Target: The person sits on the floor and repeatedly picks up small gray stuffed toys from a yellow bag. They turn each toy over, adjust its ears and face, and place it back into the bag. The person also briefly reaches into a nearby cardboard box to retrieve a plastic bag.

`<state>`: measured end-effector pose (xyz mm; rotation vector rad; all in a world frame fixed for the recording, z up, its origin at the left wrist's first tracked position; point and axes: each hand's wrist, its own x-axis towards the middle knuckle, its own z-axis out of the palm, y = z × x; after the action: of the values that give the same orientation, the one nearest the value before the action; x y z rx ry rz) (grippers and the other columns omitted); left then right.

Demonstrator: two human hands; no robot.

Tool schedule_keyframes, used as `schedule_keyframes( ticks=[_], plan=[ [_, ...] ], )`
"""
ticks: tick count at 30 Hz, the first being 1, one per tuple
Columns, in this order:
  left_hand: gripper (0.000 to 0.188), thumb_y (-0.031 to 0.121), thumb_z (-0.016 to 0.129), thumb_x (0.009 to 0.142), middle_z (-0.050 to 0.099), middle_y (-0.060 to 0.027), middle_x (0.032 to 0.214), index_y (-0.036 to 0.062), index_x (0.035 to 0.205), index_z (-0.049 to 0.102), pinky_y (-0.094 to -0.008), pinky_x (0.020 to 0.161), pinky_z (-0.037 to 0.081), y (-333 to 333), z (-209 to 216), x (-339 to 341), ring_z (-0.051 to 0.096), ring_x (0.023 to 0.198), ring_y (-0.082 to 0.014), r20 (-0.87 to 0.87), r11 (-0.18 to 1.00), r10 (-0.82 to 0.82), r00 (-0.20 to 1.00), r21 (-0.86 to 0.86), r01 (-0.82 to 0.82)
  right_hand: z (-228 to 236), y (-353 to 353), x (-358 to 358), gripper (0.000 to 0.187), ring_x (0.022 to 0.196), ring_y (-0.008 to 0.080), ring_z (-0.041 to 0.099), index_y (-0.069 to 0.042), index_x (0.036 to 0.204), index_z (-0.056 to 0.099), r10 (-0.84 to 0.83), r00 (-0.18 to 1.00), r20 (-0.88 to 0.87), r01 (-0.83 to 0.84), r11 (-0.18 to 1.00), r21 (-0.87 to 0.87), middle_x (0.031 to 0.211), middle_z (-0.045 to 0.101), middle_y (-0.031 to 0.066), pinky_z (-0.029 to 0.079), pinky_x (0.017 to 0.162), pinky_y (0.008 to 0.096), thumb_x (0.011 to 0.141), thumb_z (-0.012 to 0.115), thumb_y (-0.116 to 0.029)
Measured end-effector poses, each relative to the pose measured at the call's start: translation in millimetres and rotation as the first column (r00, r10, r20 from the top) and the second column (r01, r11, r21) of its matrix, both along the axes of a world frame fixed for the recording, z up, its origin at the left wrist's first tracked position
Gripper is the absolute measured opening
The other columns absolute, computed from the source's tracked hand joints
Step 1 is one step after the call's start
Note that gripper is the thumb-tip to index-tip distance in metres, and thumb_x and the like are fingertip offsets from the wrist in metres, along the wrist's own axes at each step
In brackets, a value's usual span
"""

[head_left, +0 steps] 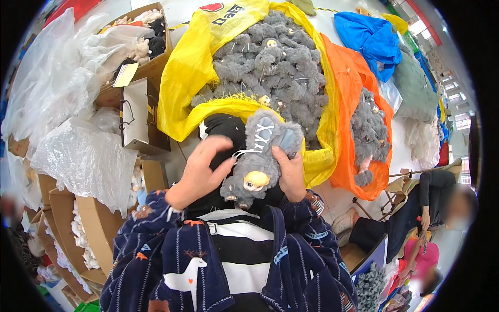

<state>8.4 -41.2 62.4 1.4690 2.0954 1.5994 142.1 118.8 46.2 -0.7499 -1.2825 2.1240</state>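
Observation:
A grey plush toy (243, 169) with long ears and a small doll face lies over my lap, its face toward me. White cord (264, 136) crisscrosses one ear, and its loose ends hang toward the left. My right hand (291, 172) grips the toy at its right side, thumb on top near the blue-grey lining of the other ear. On the toy's left, my left hand (204, 165) has its thumb and fingers apart, close to the loose cord ends. Whether the thumb touches the cord is hard to see.
Ahead stands a yellow sack (176, 99) full of similar grey toys, with an orange sack (340, 104) of them to its right. Cardboard boxes (99, 223) and clear plastic sheeting (78, 151) crowd the left. Seated people (400, 223) work at the right.

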Motion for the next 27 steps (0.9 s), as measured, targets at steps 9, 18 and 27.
schedule_keyframes(
  ticks=[9, 18, 27],
  plan=[
    [0.044, 0.016, 0.065, 0.078, 0.054, -0.0108, 0.114, -0.0031, 0.114, 0.048, -0.0299, 0.089, 0.040, -2, -42, 38, 0.052, 0.101, -0.0166, 0.726, 0.821, -0.339, 0.598, -0.082, 0.565, 10, -7, -17, 0.031, 0.089, 0.0136, 0.056, -0.001, 0.111, 0.052, -0.060, 0.997, -0.043, 0.051, 0.982, -0.180, 0.101, 0.058, 0.0048, 0.045, 0.079, 0.0272, 0.086, 0.056, -0.019],
    [0.044, 0.013, 0.063, 0.081, 0.054, -0.0044, 0.112, 0.0006, 0.120, 0.045, -0.0276, 0.089, 0.040, 13, -45, 27, 0.051, 0.101, -0.0124, 0.932, 0.927, -0.271, 0.240, 0.186, 0.326, 19, -2, 37, 0.030, 0.068, 0.0115, 0.055, 0.002, 0.101, 0.056, 0.134, 0.874, 0.468, -0.436, 0.641, 0.631, 0.080, 0.059, 0.0073, 0.045, 0.061, 0.0245, 0.076, 0.066, -0.011],
    [0.045, 0.008, 0.058, 0.084, 0.052, -0.0065, 0.115, 0.0008, 0.124, 0.038, -0.0281, 0.089, 0.041, 16, -44, 24, 0.051, 0.102, -0.0128, 0.963, 0.940, -0.263, 0.057, 0.242, 0.242, 5, -18, 28, 0.022, 0.055, 0.0168, 0.055, 0.005, 0.096, 0.057, 0.051, 0.922, 0.385, -0.291, 0.746, 0.598, 0.065, 0.057, 0.0071, 0.045, 0.054, 0.0256, 0.082, 0.059, -0.012]
  ],
)
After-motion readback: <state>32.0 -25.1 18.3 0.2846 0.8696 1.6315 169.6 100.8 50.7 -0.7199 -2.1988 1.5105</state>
